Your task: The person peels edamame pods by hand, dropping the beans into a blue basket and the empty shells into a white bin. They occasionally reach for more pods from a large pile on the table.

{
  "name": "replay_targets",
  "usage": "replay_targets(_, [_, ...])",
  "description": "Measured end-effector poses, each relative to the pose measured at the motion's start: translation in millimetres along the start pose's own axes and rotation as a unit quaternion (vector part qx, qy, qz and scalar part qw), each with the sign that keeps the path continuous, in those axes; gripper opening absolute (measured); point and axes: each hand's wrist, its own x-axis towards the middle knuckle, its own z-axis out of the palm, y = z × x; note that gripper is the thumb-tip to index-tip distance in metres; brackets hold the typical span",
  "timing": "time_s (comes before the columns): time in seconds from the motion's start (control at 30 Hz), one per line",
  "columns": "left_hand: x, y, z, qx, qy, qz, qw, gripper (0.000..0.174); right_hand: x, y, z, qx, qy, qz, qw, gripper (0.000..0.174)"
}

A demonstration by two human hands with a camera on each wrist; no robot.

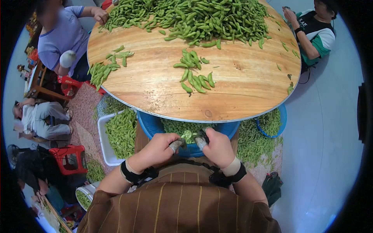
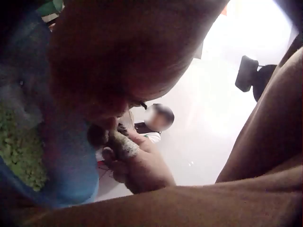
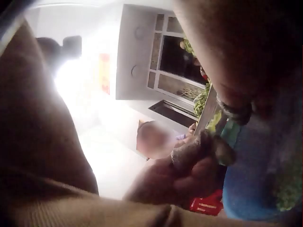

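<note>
Both hands meet low over a blue basin (image 1: 147, 125) in front of the body. The left hand (image 1: 158, 148) has curled fingers, and its thumb wears a greyish wrap (image 1: 175, 145). Facing it, the right hand (image 1: 220, 148) is curled too, with a similar wrap (image 1: 201, 142) on its thumb. A light green edamame pod (image 1: 188, 135) shows between the two thumb tips, pinched from both sides. In the right wrist view the pod (image 3: 215, 121) is a blurred yellow-green patch between the thumbs. Shelled green beans (image 1: 182, 126) lie in the basin.
Above the basin, a round wooden table (image 1: 147, 89) bears a big pod heap (image 1: 202, 17) and a small pile (image 1: 194, 77). A white tub (image 1: 103, 134) of pods stands at left. More pods (image 1: 252, 143) cover the floor at right. Other people sit around.
</note>
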Motion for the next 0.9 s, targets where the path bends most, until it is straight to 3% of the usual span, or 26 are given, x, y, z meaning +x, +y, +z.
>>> replay_targets(0.07, [5, -9, 4, 0.156, 0.078, 0.124, 0.977, 0.011, 0, -11, -10, 0.027, 0.030, -0.044, 0.998, 0.023])
replay_targets(0.17, [6, 4, 4, 0.217, 0.030, 0.202, 0.954, 0.010, 1, -16, -11, 0.087, 0.055, -0.116, 0.988, 0.019])
replay_targets(0.23, [7, 12, 1, 0.241, 0.000, 0.221, 0.945, 0.010, 1, -18, -13, 0.164, -0.076, -0.028, 0.983, 0.016])
replay_targets(0.27, [3, 19, -2, 0.143, -0.068, 0.152, 0.976, 0.010, -1, -21, -24, 0.301, -0.174, 0.118, 0.930, 0.015])
replay_targets(0.3, [0, 25, -6, 0.042, -0.136, 0.079, 0.987, 0.011, 0, -20, -26, 0.299, -0.173, 0.117, 0.931, 0.015])
replay_targets(0.37, [-4, 26, -10, -0.026, -0.162, 0.042, 0.986, 0.015, -1, -20, -26, 0.461, -0.241, 0.200, 0.830, 0.014])
replay_targets(0.4, [-5, 20, -8, -0.147, -0.163, -0.003, 0.976, 0.015, 0, -20, -24, 0.460, -0.240, 0.199, 0.831, 0.014])
replay_targets(0.43, [-7, 15, -9, -0.264, -0.162, -0.048, 0.950, 0.016, 2, -20, -22, 0.380, -0.212, 0.134, 0.890, 0.014])
replay_targets(0.47, [-10, 12, -10, -0.262, -0.162, -0.045, 0.950, 0.016, 5, -20, -20, 0.294, -0.180, 0.067, 0.936, 0.014])
replay_targets(0.5, [-13, 10, -11, -0.268, -0.122, -0.066, 0.953, 0.017, 7, -21, -21, 0.293, -0.179, 0.065, 0.937, 0.014])
replay_targets(0.53, [-16, 8, -14, -0.274, -0.081, -0.086, 0.955, 0.018, 9, -21, -24, 0.143, -0.146, -0.028, 0.978, 0.015])
replay_targets(0.57, [-21, 3, -19, -0.273, -0.080, -0.084, 0.955, 0.018, 12, -22, -26, -0.011, -0.108, -0.122, 0.987, 0.016])
replay_targets(0.63, [-37, -11, -37, -0.156, 0.025, -0.061, 0.986, 0.019, 17, -31, -35, -0.012, -0.107, -0.102, 0.989, 0.018])
replay_targets(0.7, [-49, -26, -54, 0.108, 0.140, -0.019, 0.984, 0.018, 30, -42, -46, 0.022, 0.034, -0.106, 0.994, 0.016])
replay_targets(0.73, [-56, -43, -61, 0.108, 0.141, -0.019, 0.984, 0.018, 39, -46, -49, -0.009, 0.102, -0.115, 0.988, 0.015])
replay_targets(0.77, [-63, -63, -66, 0.289, 0.213, -0.066, 0.931, 0.017, 50, -44, -50, -0.008, 0.102, -0.117, 0.988, 0.015])
replay_targets(0.8, [-67, -74, -68, 0.456, 0.277, -0.112, 0.838, 0.016, 62, -39, -48, -0.043, 0.159, -0.130, 0.978, 0.017])
replay_targets(0.83, [-68, -70, -68, 0.457, 0.279, -0.112, 0.837, 0.016, 71, -35, -46, -0.078, 0.215, -0.142, 0.963, 0.020])
replay_targets(0.9, [-65, -52, -69, 0.329, 0.320, -0.094, 0.884, 0.015, 81, -27, -42, -0.120, 0.184, -0.127, 0.967, 0.022])
